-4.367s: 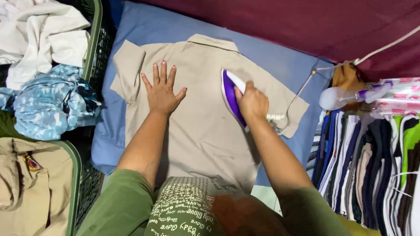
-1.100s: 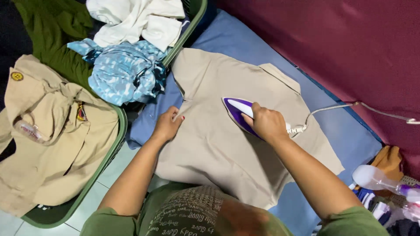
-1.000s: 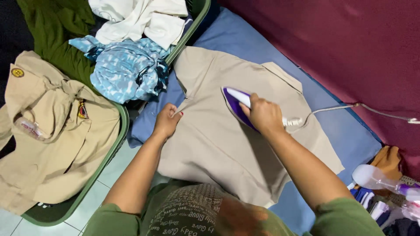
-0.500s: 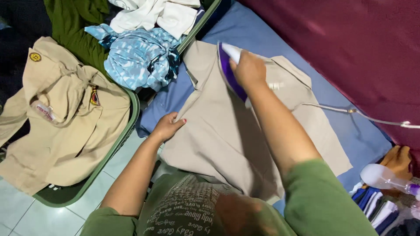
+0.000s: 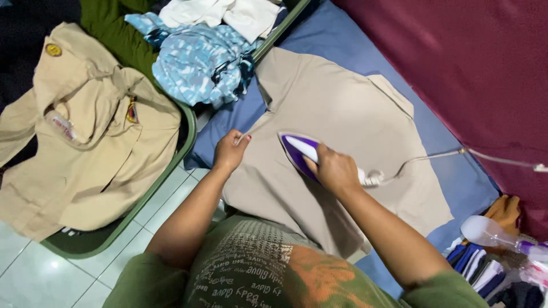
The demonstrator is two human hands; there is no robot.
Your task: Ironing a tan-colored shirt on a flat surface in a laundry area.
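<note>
- The right hand point(image 5: 335, 169) is clenched around the handle of the purple and white electric iron point(image 5: 299, 151), whose soleplate rests flat on the beige short-sleeved cotton shirt point(image 5: 342, 114).
- The left hand point(image 5: 230, 152) pinches the shirt's left edge between its fingertips, pulling the cloth taut just beside the iron's pointed nose.
- The shirt lies spread on a blue padded ironing mat point(image 5: 342, 45), between a dark red fabric wall point(image 5: 474, 74) and a green plastic laundry basket point(image 5: 171, 165).
- Risk, as I judge it: the nose points toward the pinching fingers, so a short push that way could burn them; resting the iron in one spot could scorch the cloth.
- The white power cord point(image 5: 422, 161) trails right across the shirt and could snag or drag over it.
- Open room lies up along the shirt toward its collar; the left side is hemmed by the basket, heaped with a blue patterned garment point(image 5: 194, 63) and a tan uniform shirt point(image 5: 85, 142).
- A white spray bottle point(image 5: 485, 231) lies at the right edge, near folded clothes.
</note>
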